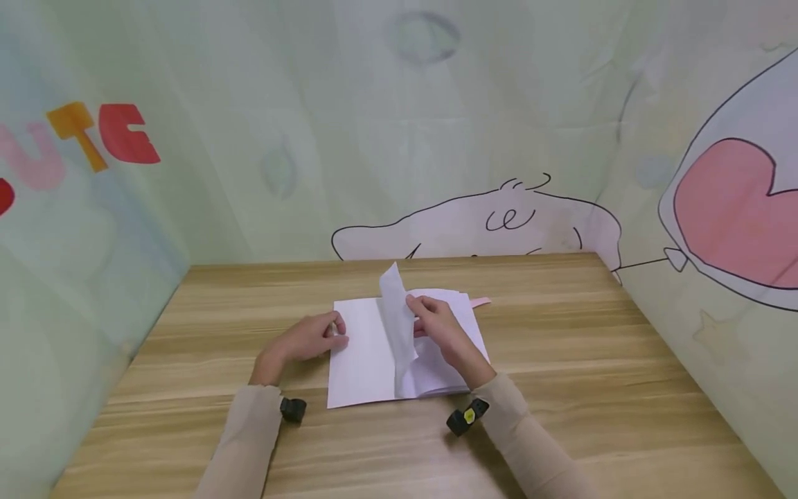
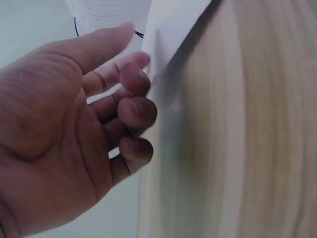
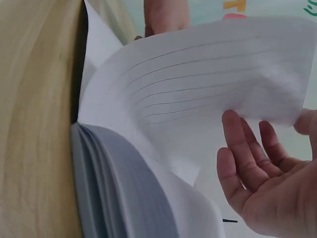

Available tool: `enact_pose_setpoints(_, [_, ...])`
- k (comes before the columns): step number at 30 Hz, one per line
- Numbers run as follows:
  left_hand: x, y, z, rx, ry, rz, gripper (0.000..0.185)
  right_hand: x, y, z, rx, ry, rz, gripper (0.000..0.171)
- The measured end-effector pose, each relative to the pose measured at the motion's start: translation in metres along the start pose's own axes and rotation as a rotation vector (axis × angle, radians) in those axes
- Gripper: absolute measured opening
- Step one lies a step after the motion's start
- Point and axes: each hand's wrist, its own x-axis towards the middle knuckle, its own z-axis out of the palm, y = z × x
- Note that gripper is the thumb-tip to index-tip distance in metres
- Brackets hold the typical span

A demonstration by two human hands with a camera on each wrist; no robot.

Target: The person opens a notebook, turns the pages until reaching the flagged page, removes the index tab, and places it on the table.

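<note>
An open notebook [image 1: 386,346] lies flat on the wooden worktop [image 1: 561,388], between the two hands and near the middle of the surface.

Right hand [image 1: 439,326]: positioned over the right-hand page block of the notebook. Its fingers [image 3: 237,148] hold a single lined page [image 1: 399,319] raised off the block; the head view shows the page standing nearly upright along the spine, its top edge just beside the fingertips. In the right wrist view the page curves across in front of the fingers, which are only lightly bent behind it; the thumb appears at the frame edge on the page's margin. The grip is a light pinch on the page edge. Below the fingers, the stacked page edges of the notebook are visible against the worktop.

Left hand [image 1: 308,337]: placed at the left edge of the notebook. Its fingers [image 2: 136,111] are curled, with the fingertips touching the outer edge of the left-hand page; the thumb lies above them, extended toward the paper. Whether the edge is pinched or merely pressed cannot be determined from the left wrist view.

A pink strip [image 1: 480,302] projects from the far right corner of the notebook, beyond the right hand's fingers. Printed fabric walls [image 1: 436,125] enclose the worktop on three sides.
</note>
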Motion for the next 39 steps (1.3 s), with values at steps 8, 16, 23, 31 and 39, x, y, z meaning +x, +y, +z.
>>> enact_pose_setpoints(8, [0.001,0.003,-0.001,-0.046,0.015,0.141,0.016,-0.003,0.002,0.011,0.038,0.042,-0.009,0.037])
enact_pose_setpoints(16, [-0.001,0.011,-0.003,-0.121,-0.006,0.135,0.029,-0.006,0.009,0.015,-0.001,-0.142,-0.074,0.051])
enact_pose_setpoints(23, [-0.002,0.012,-0.008,-0.213,0.046,0.056,0.032,-0.008,0.01,0.018,-0.086,-0.278,-0.051,0.06])
enact_pose_setpoints(31, [-0.002,0.01,-0.011,-0.184,0.089,0.054,0.033,-0.01,0.016,0.019,-0.267,-0.439,-0.089,0.041])
enact_pose_setpoints(39, [-0.002,0.007,-0.012,-0.084,0.038,0.033,0.021,-0.013,0.021,0.021,-0.44,-0.662,-0.18,0.033])
